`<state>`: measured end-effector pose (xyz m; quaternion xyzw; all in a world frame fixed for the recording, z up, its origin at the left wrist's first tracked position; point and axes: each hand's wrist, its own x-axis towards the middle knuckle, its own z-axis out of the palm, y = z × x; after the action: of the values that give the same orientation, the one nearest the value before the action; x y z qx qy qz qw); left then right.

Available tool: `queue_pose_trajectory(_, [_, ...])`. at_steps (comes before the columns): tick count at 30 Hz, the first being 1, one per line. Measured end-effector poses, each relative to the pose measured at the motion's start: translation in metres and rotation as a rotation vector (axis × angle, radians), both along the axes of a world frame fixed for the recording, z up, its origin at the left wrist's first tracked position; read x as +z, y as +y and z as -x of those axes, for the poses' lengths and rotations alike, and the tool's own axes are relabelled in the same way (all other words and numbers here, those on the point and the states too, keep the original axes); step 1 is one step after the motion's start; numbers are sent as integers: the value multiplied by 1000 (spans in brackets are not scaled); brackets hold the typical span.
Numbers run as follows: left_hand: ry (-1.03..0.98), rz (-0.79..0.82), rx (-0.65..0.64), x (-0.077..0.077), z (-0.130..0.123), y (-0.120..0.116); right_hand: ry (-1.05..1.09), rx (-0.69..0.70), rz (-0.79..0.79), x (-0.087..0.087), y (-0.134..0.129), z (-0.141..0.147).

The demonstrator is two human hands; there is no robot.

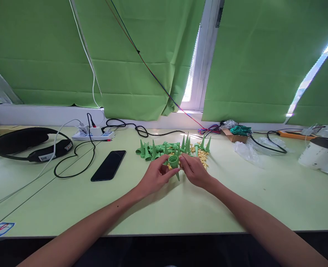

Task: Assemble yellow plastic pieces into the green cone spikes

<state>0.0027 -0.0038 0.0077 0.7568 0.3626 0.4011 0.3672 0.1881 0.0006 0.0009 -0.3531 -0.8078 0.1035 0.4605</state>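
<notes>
A green cone-shaped piece [173, 161] with a round open top is between my two hands, its pointed end showing below. My left hand [158, 173] grips it from the left, thumb and fingers around it. At its right rim, my right hand [194, 168] has its fingers pinched together; whatever they hold is too small to make out. Just beyond my hands lies a pile of green pieces [153, 151], some standing point up. Small yellow pieces [203, 156] are scattered beside them on the right.
A black phone [108, 165] lies left of my hands. Farther left are a black ring-shaped device [49, 150], cables and a white power strip [93, 135]. Plastic bags [248, 152], a small cardboard box [234, 136] and a white container [320, 152] sit on the right of the table [208, 215].
</notes>
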Motion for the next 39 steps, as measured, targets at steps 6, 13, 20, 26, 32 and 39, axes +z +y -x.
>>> queue_pose_trajectory(6, [-7, 4, 21, 1, -1, 1, 37, -4, 9, 1, -1, 2])
queue_pose_trajectory(13, [-54, 14, 56, 5, 0, 2, 57, 29, 6, 3, -6, 4])
queue_pose_trajectory(20, [-91, -30, 78, 10, 0, 0, 86, 7, -22, 4, -8, 4])
queue_pose_trajectory(26, [-99, -22, 78, 9, 0, 0, 104, -29, -41, 6, -8, 5])
queue_pose_trajectory(32, [-64, 31, 66, 9, 2, 1, 90, -5, -12, 6, -7, 4])
queue_pose_trajectory(39, [-80, 88, 30, 8, 1, 1, 91, 3, -1, 5, -8, 5])
